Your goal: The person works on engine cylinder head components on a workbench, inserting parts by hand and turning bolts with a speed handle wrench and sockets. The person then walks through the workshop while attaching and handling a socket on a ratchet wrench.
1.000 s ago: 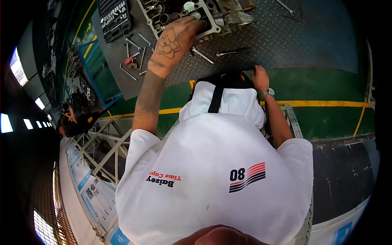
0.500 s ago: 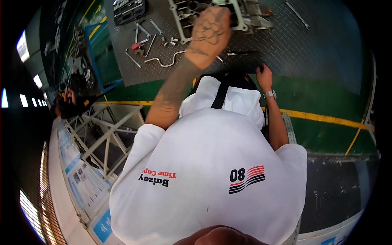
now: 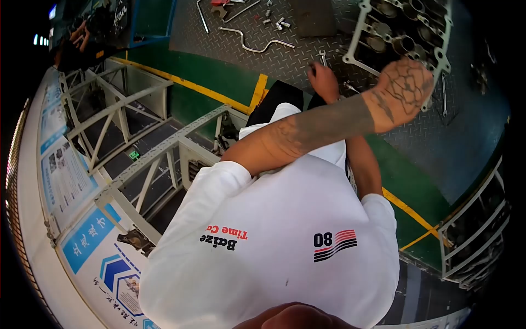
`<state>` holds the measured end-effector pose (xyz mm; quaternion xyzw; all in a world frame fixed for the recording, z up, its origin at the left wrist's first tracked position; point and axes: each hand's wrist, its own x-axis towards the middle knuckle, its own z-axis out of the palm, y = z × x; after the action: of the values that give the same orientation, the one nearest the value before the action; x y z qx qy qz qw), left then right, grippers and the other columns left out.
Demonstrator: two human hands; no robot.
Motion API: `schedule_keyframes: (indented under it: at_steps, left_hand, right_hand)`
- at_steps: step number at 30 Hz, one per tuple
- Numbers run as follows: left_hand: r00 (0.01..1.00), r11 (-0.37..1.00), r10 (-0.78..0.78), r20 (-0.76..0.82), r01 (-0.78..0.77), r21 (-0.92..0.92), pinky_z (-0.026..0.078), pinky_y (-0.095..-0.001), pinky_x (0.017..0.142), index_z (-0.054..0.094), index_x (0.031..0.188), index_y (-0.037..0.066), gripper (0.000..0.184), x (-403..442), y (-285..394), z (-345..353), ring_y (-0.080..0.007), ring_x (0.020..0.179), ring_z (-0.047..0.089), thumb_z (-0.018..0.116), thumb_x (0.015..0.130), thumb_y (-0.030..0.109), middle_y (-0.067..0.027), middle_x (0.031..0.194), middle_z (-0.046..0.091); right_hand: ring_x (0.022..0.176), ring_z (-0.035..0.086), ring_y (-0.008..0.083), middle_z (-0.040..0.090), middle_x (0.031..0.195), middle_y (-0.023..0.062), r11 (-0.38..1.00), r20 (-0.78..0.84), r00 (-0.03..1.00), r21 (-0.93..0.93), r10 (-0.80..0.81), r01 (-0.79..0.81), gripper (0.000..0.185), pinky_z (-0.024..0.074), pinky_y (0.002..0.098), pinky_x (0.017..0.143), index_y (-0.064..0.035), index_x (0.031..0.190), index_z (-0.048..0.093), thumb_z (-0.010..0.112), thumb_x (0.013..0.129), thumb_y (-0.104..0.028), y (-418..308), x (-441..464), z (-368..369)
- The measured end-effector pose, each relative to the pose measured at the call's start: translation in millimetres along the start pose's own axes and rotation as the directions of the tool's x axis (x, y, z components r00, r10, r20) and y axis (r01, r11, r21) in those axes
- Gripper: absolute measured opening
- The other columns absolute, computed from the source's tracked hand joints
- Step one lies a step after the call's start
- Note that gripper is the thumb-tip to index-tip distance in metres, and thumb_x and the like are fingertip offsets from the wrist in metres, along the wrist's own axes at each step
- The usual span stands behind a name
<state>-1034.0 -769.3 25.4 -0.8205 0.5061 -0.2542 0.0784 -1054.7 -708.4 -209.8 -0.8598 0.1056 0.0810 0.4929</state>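
Observation:
My left hand [image 3: 404,93], on a tattooed forearm, reaches across to the right, over the near edge of a metal engine casting [image 3: 350,52]. Its fingers curl down out of sight, and whatever they grip is hidden. My right hand [image 3: 324,83] is at the near edge of the metal table, partly behind my left forearm. The right fingers are curled, with something small and dark at their tips that I cannot identify. Just beyond the right hand lies a small wrench [image 3: 323,57]. Another wrench [image 3: 444,100] lies right of the left hand.
On the diamond-plate table [image 3: 307,55] lie a bent metal rod [image 3: 257,50], several small sockets [image 3: 282,24] and a dark flat plate [image 3: 315,17]. Metal frames [image 3: 115,109] stand to the left, another rack [image 3: 471,230] at right. A person [image 3: 79,41] is at the far left.
My view has turned, so the table and casting appear farther right. My left hand has moved from over the casting to its near edge, and its forearm now crosses in front of my right arm.

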Motion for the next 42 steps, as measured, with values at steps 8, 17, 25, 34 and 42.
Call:
schedule_keyframes:
  at_steps: [8, 17, 25, 34, 42]
  left_hand:
    - [0.894, 0.878, -0.405, -0.194, 0.321, -0.354, 0.050, -0.0301, 0.088, 0.063, 0.112, 0.007, 0.029, -18, -12, -7, -0.0189, 0.109, 0.059, 0.048, 0.092, 0.020, -0.0120, 0.114, 0.061]
    - [0.596, 0.088, -0.328, 0.733, 0.791, -0.605, 0.051, -0.0431, 0.072, 0.061, 0.102, 0.001, 0.020, -208, -207, 101, -0.0335, 0.084, 0.065, 0.058, 0.089, 0.014, -0.0170, 0.093, 0.066]
    - [0.295, 0.020, -0.535, 0.791, 0.941, -0.338, 0.050, -0.0304, 0.068, 0.057, 0.103, -0.002, 0.015, -443, -317, 148, -0.0168, 0.073, 0.064, 0.055, 0.095, 0.011, -0.0105, 0.080, 0.066]
    - [0.244, -0.420, -0.512, 0.823, 0.765, -0.488, 0.051, -0.0252, 0.063, 0.056, 0.106, -0.002, 0.015, -407, -277, 176, -0.0116, 0.073, 0.063, 0.054, 0.095, 0.007, -0.0079, 0.083, 0.065]
    - [0.369, -0.459, -0.347, 0.862, 0.735, -0.499, 0.049, -0.0242, 0.075, 0.054, 0.109, -0.002, 0.018, -381, -259, 158, -0.0107, 0.083, 0.061, 0.052, 0.098, 0.011, -0.0069, 0.093, 0.064]
  right_hand:
    - [0.099, 0.058, 0.0404, 0.054, 0.110, 0.0214, 0.971, -0.085, 0.993, -0.233, -0.077, 0.055, 0.034, 0.0518, 0.0491, 0.078, -0.0018, 0.110, 0.054, 0.064, 0.087, -0.025, -72, 159, 58]
    - [0.120, 0.045, 0.0330, 0.034, 0.149, 0.0107, 0.701, -0.102, 0.984, -0.712, -0.144, 0.029, 0.070, 0.0458, 0.0462, 0.079, -0.0258, 0.148, 0.031, 0.055, 0.089, -0.053, -58, 237, 146]
    - [0.087, 0.059, 0.0246, 0.056, 0.094, 0.0058, 0.769, -0.095, 0.965, -0.625, -0.247, 0.135, 0.033, 0.0538, 0.0386, 0.059, -0.0134, 0.108, 0.058, 0.063, 0.084, -0.035, -32, 253, 148]
    - [0.074, 0.066, 0.0286, 0.059, 0.088, 0.0102, 0.735, -0.032, 0.967, -0.656, -0.252, 0.170, 0.024, 0.0546, 0.0409, 0.055, -0.0128, 0.105, 0.055, 0.059, 0.087, -0.028, -36, 257, 144]
    - [0.051, 0.051, 0.0125, 0.054, 0.069, 0.0018, 0.328, 0.122, 0.873, 0.895, 0.473, -0.302, 0.028, 0.0407, 0.0253, 0.043, -0.0037, 0.100, 0.062, 0.061, 0.091, -0.030, -63, 219, 137]
